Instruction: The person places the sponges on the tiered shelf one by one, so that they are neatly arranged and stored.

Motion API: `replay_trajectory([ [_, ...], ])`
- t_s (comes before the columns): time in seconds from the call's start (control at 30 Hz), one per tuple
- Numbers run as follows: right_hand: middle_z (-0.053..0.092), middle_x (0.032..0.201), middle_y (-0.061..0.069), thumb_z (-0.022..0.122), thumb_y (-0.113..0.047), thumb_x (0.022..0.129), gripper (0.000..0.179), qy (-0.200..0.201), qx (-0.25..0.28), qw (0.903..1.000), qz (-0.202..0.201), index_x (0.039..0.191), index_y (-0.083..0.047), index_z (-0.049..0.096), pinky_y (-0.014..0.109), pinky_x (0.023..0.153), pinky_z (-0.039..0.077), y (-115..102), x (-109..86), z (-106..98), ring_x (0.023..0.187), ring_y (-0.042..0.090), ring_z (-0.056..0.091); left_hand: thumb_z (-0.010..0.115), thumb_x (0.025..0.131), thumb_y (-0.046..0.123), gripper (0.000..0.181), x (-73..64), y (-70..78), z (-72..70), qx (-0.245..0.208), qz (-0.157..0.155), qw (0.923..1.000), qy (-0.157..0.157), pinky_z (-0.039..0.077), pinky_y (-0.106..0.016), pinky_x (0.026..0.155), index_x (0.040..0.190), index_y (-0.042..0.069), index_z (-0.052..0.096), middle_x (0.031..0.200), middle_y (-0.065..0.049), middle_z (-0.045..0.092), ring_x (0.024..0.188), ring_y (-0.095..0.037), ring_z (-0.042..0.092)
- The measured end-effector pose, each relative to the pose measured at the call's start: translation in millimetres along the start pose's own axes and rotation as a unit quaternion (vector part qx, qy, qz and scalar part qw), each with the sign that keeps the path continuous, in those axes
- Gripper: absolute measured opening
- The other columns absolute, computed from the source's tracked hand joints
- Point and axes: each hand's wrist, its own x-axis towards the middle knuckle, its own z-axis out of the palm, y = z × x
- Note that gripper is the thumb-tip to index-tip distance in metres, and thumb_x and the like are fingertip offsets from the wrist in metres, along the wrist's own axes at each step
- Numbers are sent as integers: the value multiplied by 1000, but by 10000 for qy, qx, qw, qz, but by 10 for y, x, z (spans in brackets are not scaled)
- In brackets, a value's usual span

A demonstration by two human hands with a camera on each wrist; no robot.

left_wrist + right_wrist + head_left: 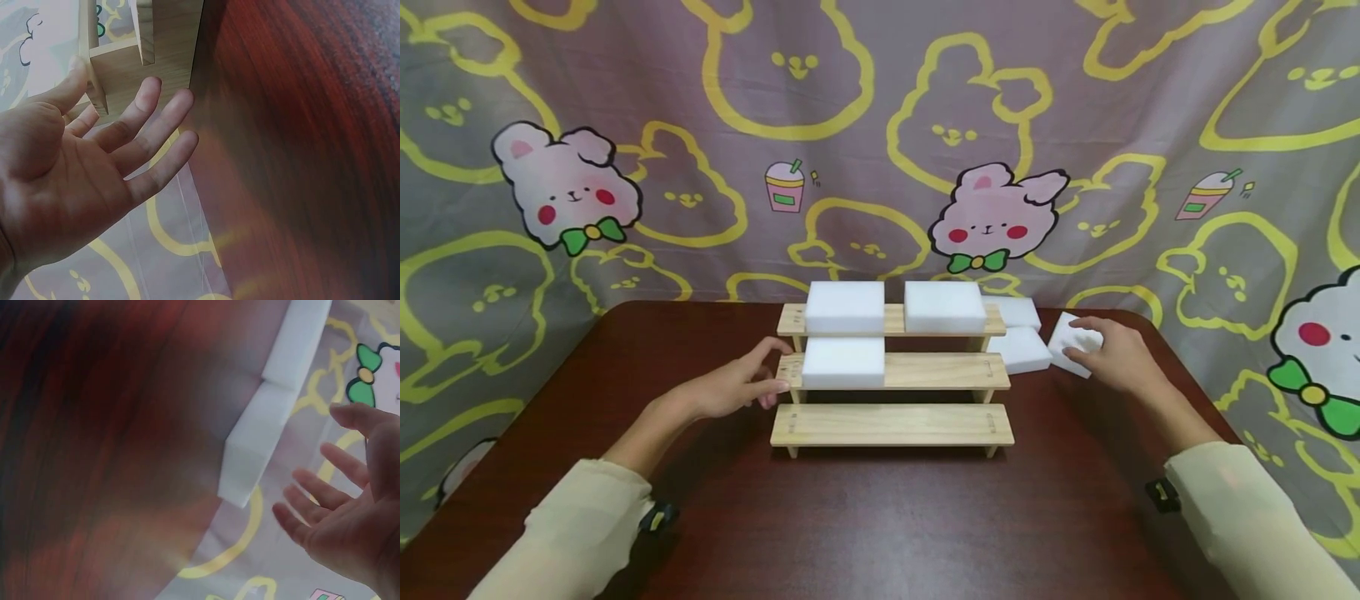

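Note:
A three-step wooden shelf [891,427] stands on the table, bearing two white foam blocks on its top step and one foam block [844,362] at the left of its middle step. By the left end of that step is my left hand [733,385], fingers spread and thumb against the wood. In the left wrist view, the hand's palm [75,178] shows nothing held. My right hand [1108,354] hovers over a tilted foam block [1066,337] on the table, its fingers loosely spread. The right wrist view shows a gap between these fingers [322,490] and the nearest block [244,462].
Two more foam blocks, a nearer one [1022,350] and a farther one [1017,312], lie beside the shelf's right end. The dark red table [880,525] ends at a patterned curtain [850,167] behind the shelf.

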Motion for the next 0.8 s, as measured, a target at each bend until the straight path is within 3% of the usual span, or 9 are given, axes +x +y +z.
replay_trajectory([
  [0.17,58,126,39,77,-30,92,61,-598,-369,9973,207,135,8,56,62,85,46,113,12,28,103,48,57,56,108,12,45,2,3,2,11,-44,10000,0,50,-40,72,141,3,27,83,-13,63,81,-27,61],
  [0.3,60,123,38,76,-35,93,65,-756,-581,9949,327,135,9,55,61,81,46,121,-19,38,101,48,59,56,108,10,45,1,0,0,-3,2,10000,14,52,-43,75,141,2,27,83,-13,63,81,-27,62],
  [0.47,63,119,37,73,-40,95,65,-649,-705,9942,498,134,10,56,58,76,47,54,-57,-30,100,48,62,56,108,11,45,-1,-2,-2,37,-1,10000,13,52,-43,73,141,3,27,83,-13,63,81,-27,62],
  [0.67,68,107,35,71,-21,97,44,18,-245,9993,291,123,14,61,52,71,53,104,-79,-108,90,45,66,56,108,12,44,-2,-1,0,55,-3,10000,12,51,-42,71,141,4,27,83,-14,63,81,-28,62],
  [0.8,61,122,37,69,-9,91,46,-235,-283,9993,49,130,12,57,60,84,49,216,-58,-126,103,48,60,57,108,10,43,3,-4,-2,68,39,10000,24,53,-46,75,139,3,28,83,-14,63,80,-27,63],
])
